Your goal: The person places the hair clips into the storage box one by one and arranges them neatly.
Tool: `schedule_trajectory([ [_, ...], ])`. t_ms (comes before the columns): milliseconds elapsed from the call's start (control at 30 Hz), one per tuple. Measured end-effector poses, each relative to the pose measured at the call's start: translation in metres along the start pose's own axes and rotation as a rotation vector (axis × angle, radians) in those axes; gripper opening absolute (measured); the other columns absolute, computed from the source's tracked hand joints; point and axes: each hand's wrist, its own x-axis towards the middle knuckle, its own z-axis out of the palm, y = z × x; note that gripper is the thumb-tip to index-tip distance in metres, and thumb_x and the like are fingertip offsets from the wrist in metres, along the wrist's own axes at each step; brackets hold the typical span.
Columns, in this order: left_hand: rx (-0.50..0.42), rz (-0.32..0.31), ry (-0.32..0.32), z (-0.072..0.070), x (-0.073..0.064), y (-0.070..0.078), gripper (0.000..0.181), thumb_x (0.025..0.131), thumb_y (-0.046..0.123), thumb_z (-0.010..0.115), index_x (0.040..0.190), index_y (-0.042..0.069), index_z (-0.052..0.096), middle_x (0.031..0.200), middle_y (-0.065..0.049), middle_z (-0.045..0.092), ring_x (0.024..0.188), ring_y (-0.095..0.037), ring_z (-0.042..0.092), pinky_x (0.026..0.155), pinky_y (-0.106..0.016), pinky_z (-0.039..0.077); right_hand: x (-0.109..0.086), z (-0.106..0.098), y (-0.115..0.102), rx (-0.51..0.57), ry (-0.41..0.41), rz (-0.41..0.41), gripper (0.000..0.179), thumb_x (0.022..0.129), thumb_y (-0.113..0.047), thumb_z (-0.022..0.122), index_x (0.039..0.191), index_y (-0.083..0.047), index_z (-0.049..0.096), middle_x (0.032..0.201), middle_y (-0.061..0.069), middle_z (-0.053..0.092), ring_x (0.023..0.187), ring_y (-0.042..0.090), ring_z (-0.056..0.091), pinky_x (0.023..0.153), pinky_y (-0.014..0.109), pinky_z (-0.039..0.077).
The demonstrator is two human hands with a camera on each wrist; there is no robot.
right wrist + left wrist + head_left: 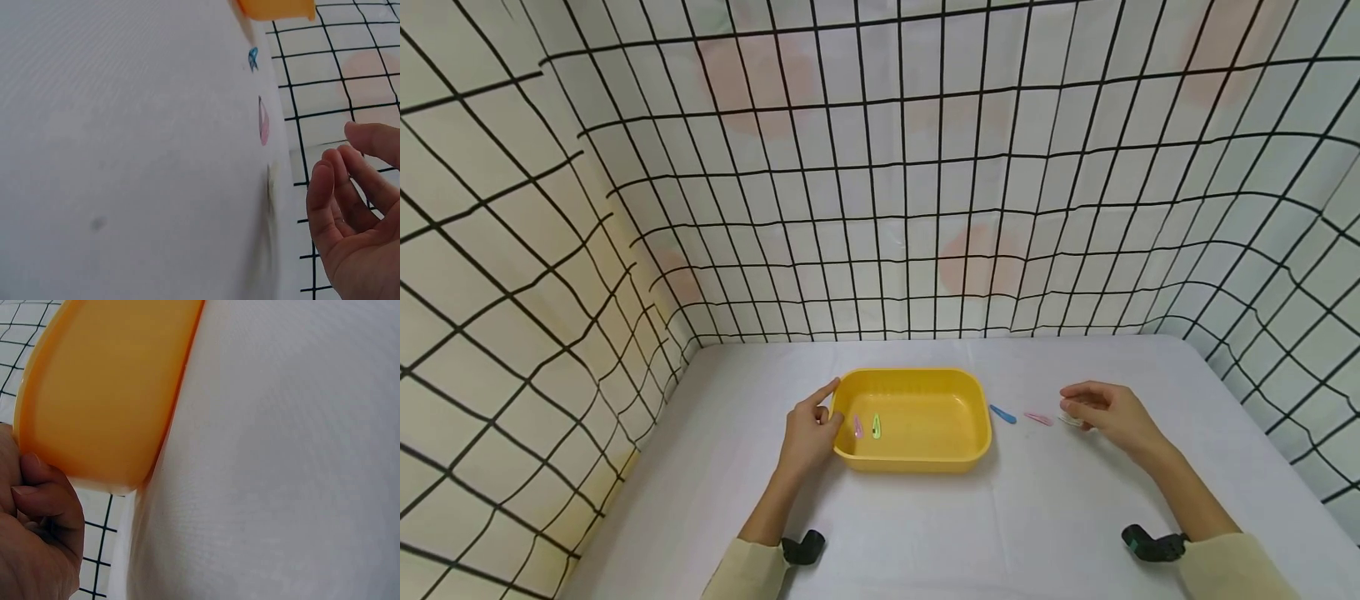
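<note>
My left hand point(808, 433) holds the left end of a yellow plastic tray point(910, 466), its thumb and index finger at the rim. In the left wrist view its other fingers point(50, 503) curl beside the tray wall. Inside the tray lie a pink hair clip point(858, 427) and a yellow-green hair clip point(876, 426). My right hand point(1112, 417) hovers just over a white hair clip point(1070, 420), fingers loosely bent with a gap between thumb and fingertips. The right wrist view shows that white hair clip point(270, 194) lying on the table apart from the fingers.
Between the tray and the right hand, a blue hair clip point(1003, 414) and another pink hair clip point(1039, 418) lie on the white tabletop point(917, 533). Black wire grid panels point(895, 192) stand behind the table and along both sides.
</note>
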Motion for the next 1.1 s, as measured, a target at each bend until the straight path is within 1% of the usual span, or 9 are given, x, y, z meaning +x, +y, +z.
schedule_trajectory([
  [133, -0.003, 0.013, 0.000, -0.001, -0.001, -0.001, 0.060, 0.089, 0.008, 0.065, 0.146, 0.025, 0.060, 0.059, 0.002, 0.039, 0.050, -0.013, 0.034, 0.046, -0.021, 0.033, -0.005, -0.001, 0.009, -0.022, 0.010, 0.065, 0.048, 0.098, -0.037, 0.068, 0.128, 0.000, 0.066, 0.110, 0.016, 0.074, 0.080, 0.016, 0.066, 0.068, 0.030, 0.057],
  [267, 0.002, 0.010, -0.001, -0.001, -0.003, -0.003, 0.060, 0.089, 0.008, 0.064, 0.146, 0.024, 0.060, 0.058, 0.002, 0.039, 0.049, -0.012, 0.033, 0.045, -0.021, 0.032, -0.011, 0.000, 0.017, -0.036, -0.004, 0.112, 0.045, 0.098, -0.035, 0.069, 0.125, 0.000, 0.067, 0.094, 0.010, 0.074, 0.073, 0.015, 0.065, 0.064, 0.029, 0.054],
  [333, 0.005, 0.007, -0.003, -0.002, -0.003, -0.004, 0.059, 0.089, 0.007, 0.064, 0.146, 0.024, 0.061, 0.057, 0.002, 0.039, 0.048, -0.012, 0.033, 0.045, -0.021, 0.032, -0.014, 0.002, 0.019, -0.051, -0.013, 0.125, 0.043, 0.099, -0.033, 0.068, 0.123, 0.001, 0.068, 0.088, 0.007, 0.073, 0.069, 0.014, 0.064, 0.063, 0.028, 0.053],
  [400, 0.006, 0.009, -0.005, -0.001, -0.003, -0.004, 0.060, 0.088, 0.008, 0.064, 0.146, 0.024, 0.061, 0.058, 0.003, 0.039, 0.049, -0.012, 0.034, 0.045, -0.021, 0.033, -0.016, 0.004, 0.020, -0.060, -0.014, 0.135, 0.042, 0.099, -0.033, 0.068, 0.122, 0.003, 0.068, 0.086, 0.005, 0.073, 0.067, 0.014, 0.064, 0.062, 0.028, 0.053],
  [533, 0.003, 0.023, -0.001, -0.001, -0.001, -0.002, 0.060, 0.088, 0.008, 0.064, 0.146, 0.024, 0.061, 0.059, 0.003, 0.039, 0.050, -0.012, 0.034, 0.046, -0.021, 0.032, -0.015, 0.004, 0.018, -0.081, 0.005, 0.141, 0.042, 0.099, -0.032, 0.067, 0.121, 0.004, 0.067, 0.087, 0.005, 0.074, 0.067, 0.013, 0.065, 0.063, 0.027, 0.054],
  [867, -0.003, 0.015, -0.006, -0.001, 0.000, -0.001, 0.059, 0.089, 0.008, 0.063, 0.146, 0.024, 0.061, 0.058, 0.003, 0.039, 0.049, -0.012, 0.034, 0.046, -0.020, 0.033, -0.004, 0.007, 0.017, -0.107, 0.046, 0.178, 0.045, 0.099, -0.033, 0.067, 0.124, 0.004, 0.066, 0.091, 0.006, 0.075, 0.070, 0.013, 0.066, 0.062, 0.027, 0.055],
  [967, -0.003, 0.014, -0.003, -0.001, 0.000, -0.001, 0.059, 0.089, 0.008, 0.064, 0.146, 0.025, 0.061, 0.059, 0.003, 0.039, 0.049, -0.012, 0.035, 0.046, -0.020, 0.034, -0.004, 0.008, 0.017, -0.139, 0.064, 0.155, 0.046, 0.096, -0.034, 0.070, 0.121, 0.004, 0.067, 0.091, 0.007, 0.075, 0.070, 0.014, 0.066, 0.061, 0.027, 0.054],
  [1100, -0.002, 0.025, 0.001, -0.002, -0.001, -0.001, 0.059, 0.089, 0.008, 0.064, 0.145, 0.024, 0.061, 0.058, 0.003, 0.039, 0.049, -0.012, 0.034, 0.046, -0.020, 0.033, -0.005, 0.010, 0.017, -0.218, 0.078, 0.118, 0.044, 0.090, -0.035, 0.078, 0.115, 0.001, 0.072, 0.091, 0.005, 0.075, 0.075, 0.013, 0.064, 0.062, 0.026, 0.051],
])
